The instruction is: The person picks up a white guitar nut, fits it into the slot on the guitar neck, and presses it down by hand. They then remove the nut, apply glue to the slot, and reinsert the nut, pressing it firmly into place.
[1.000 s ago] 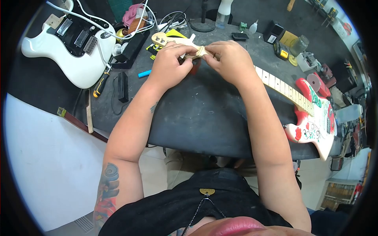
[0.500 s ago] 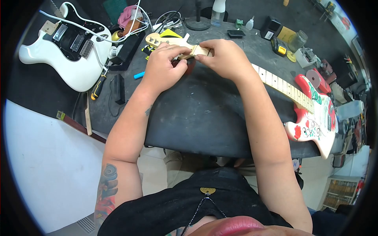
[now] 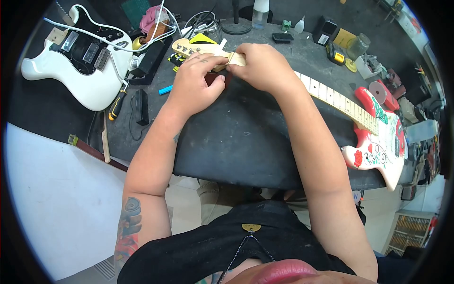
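A guitar with a red and white floral body [image 3: 373, 154] lies on the dark bench, its pale neck [image 3: 331, 97] running up and left under my right forearm. At the nut end of the neck, my right hand [image 3: 262, 66] is closed, with thumb and forefinger pinching something small I cannot make out. My left hand [image 3: 198, 83] rests against the near side of the headstock [image 3: 189, 47], fingers curled over its edge and thumb apart from them. What lies under the left fingers is hidden.
On the left lies a white guitar body [image 3: 80, 71], with a yellow-black screwdriver [image 3: 118, 104] beside it. A blue object [image 3: 165, 90] is near my left wrist. Behind are a round stand base [image 3: 236, 28], a bottle [image 3: 260, 14], a small black tray [image 3: 282, 38] and a yellow-black tool [image 3: 335, 54].
My right hand has shifted slightly left and up along the nut end of the neck. My left hand has moved very slightly left, its thumb still apart.
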Demonstrator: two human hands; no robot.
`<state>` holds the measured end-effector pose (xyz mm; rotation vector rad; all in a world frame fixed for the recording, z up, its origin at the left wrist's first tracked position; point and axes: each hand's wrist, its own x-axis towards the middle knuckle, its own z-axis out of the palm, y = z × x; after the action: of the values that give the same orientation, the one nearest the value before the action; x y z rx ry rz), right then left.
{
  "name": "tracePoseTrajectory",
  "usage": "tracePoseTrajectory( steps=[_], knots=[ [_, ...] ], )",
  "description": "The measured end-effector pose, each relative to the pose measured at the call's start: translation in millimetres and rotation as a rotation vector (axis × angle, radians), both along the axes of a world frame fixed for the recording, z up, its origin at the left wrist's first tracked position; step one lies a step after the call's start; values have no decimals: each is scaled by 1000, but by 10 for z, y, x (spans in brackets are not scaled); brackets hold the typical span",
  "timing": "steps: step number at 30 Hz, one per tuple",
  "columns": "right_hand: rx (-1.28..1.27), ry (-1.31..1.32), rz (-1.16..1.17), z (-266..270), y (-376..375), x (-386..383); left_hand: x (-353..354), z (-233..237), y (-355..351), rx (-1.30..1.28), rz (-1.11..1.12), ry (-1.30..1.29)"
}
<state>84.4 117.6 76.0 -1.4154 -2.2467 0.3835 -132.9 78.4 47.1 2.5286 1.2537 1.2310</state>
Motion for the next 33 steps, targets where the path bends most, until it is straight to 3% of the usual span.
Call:
tracePoseTrajectory(
  steps=[8,14,23,29,31,33],
  knots=[
    [-24,-71,44,59,54,49,0,-6,1,-1,-5,-2],
    [249,104,140,-111,91,-21,42,29,-26,15,-19,-63],
    [263,-150,81,-11,-40,-102,0,11,-12,-33,1,-9],
    [138,-181,35,41,-56,-117,5,32,-31,-37,-4,-6],
    [-72,46,53,-3,40,-48,0,32,-39,-33,0,1],
    [-72,71,118,-56,162,26,-7,28,-26,-28,-4,9]
  ],
)
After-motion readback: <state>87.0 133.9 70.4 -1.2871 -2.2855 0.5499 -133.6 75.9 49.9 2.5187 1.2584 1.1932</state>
